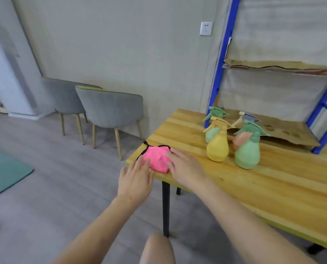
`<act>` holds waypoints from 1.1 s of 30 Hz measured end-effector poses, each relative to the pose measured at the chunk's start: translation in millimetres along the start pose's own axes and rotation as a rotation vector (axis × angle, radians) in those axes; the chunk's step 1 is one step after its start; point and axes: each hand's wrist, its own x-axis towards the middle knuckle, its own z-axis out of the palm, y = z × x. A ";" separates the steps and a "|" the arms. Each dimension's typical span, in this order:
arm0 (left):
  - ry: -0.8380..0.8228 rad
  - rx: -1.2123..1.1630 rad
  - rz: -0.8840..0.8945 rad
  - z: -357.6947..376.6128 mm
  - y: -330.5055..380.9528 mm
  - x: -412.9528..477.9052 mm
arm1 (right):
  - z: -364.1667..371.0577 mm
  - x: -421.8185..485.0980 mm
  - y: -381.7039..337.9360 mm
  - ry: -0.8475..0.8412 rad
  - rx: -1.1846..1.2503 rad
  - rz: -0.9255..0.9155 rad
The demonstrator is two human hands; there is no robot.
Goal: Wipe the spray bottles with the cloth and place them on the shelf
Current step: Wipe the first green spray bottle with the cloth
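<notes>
Pink cloth, edged with a dark trim, is seen bunched at the near left corner of the wooden counter, and both hands are laid against it. The left hand is held palm down at the counter's edge, its fingers straight and close together, with the tips touching the cloth's near side. The right hand is placed flat on the cloth's right side, its fingers stretched out and slightly spread over the fabric; nothing is pinched by either hand. Both forearms are extended forward from the bottom of the view, and a bare knee is cut off by the lower edge.

Four spray bottles are grouped further back on the counter, well apart from the hands: a yellow bottle and a green bottle in front, with a second green bottle largely hidden behind the yellow one, and a pink bottle mostly covered by the front green one. Which trigger head belongs to the pink bottle is hard to make out.

Just behind the bottles a blue-framed shelf is seen, its boards lined with cardboard; its right part is cut off by the frame. Whether its foot rests on the counter cannot be told. Two grey chairs are set against the wall.
</notes>
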 end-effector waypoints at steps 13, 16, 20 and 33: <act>-0.114 0.043 0.024 14.4 -11.5 17.5 | 32.6 31.4 2.5 -0.235 0.029 -0.012; -0.116 0.053 0.085 7.8 1.8 10.0 | 26.9 11.0 13.0 -0.218 0.018 0.025; -0.156 -0.023 0.144 3.5 40.1 -1.8 | 13.8 -28.4 43.9 -0.220 0.036 0.090; -0.201 -0.120 0.476 10.4 239.0 -40.0 | -49.2 -208.8 184.6 -0.152 0.020 0.449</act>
